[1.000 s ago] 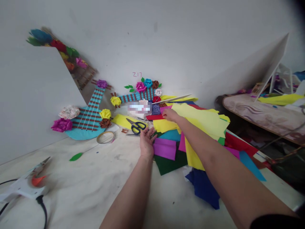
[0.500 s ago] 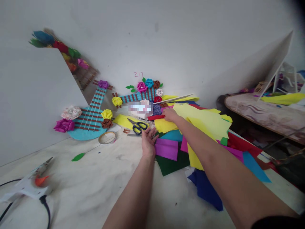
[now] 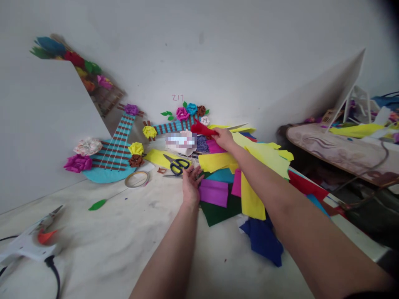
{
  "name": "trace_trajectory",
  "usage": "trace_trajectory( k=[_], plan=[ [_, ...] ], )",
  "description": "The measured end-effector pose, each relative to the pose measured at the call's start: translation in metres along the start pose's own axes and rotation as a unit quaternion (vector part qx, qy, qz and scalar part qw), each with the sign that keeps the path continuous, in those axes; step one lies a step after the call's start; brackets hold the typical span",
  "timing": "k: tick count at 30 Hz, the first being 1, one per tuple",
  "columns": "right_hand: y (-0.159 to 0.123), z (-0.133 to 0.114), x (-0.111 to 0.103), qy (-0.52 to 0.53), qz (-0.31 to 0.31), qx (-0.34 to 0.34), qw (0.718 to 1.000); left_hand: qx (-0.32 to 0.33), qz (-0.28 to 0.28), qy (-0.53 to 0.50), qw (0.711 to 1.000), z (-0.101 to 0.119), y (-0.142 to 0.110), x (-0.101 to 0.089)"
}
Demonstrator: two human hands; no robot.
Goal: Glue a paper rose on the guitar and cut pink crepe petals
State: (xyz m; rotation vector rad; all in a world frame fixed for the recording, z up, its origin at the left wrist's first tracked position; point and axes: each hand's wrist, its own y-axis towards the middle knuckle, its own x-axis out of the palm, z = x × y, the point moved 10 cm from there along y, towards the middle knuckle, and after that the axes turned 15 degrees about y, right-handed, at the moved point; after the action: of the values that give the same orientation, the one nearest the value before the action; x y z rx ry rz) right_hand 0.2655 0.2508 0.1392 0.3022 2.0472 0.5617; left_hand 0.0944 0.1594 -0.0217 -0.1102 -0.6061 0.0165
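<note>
My right hand (image 3: 223, 140) pinches a strip of red crepe paper (image 3: 202, 128), raised above the pile at the back. My left hand (image 3: 191, 182) rests palm up with its fingers spread and nothing in it, close to dark-handled scissors (image 3: 179, 165). Just right of that hand lies a folded purple sheet (image 3: 214, 193). Yellow paper (image 3: 218, 161) is under my right wrist. A dark green sheet (image 3: 222, 211) and a dark blue piece (image 3: 262, 243) lie nearer to me, and pale yellow sheets (image 3: 264, 151) are partly hidden by my right forearm.
On the left a blue paper guitar (image 3: 109, 174) with paper flowers leans near the wall. A tape roll (image 3: 137, 180), a green leaf on a stem (image 3: 97, 204) and a white power strip with cords (image 3: 34, 249) lie on the marbled tabletop. A patterned table (image 3: 327, 143) stands at right.
The red paper has come up off the pile in my right hand, which has risen slightly. My left hand keeps its open pose. The view has shifted a little.
</note>
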Motion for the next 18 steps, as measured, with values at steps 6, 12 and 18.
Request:
trace_trajectory(
  k=[6,12,18],
  plan=[
    [0.012,-0.015,-0.065,0.022,0.155,0.028,0.987,0.000,-0.008,0.012,1.000,0.000,0.000,0.002],
    [0.005,-0.016,-0.121,0.181,0.311,-0.044,0.932,-0.007,-0.019,0.007,1.000,-0.002,0.003,0.002],
    [-0.016,-0.016,-0.159,0.365,0.368,-0.061,0.853,0.009,-0.045,0.009,0.999,0.001,0.003,0.008]
  ],
)
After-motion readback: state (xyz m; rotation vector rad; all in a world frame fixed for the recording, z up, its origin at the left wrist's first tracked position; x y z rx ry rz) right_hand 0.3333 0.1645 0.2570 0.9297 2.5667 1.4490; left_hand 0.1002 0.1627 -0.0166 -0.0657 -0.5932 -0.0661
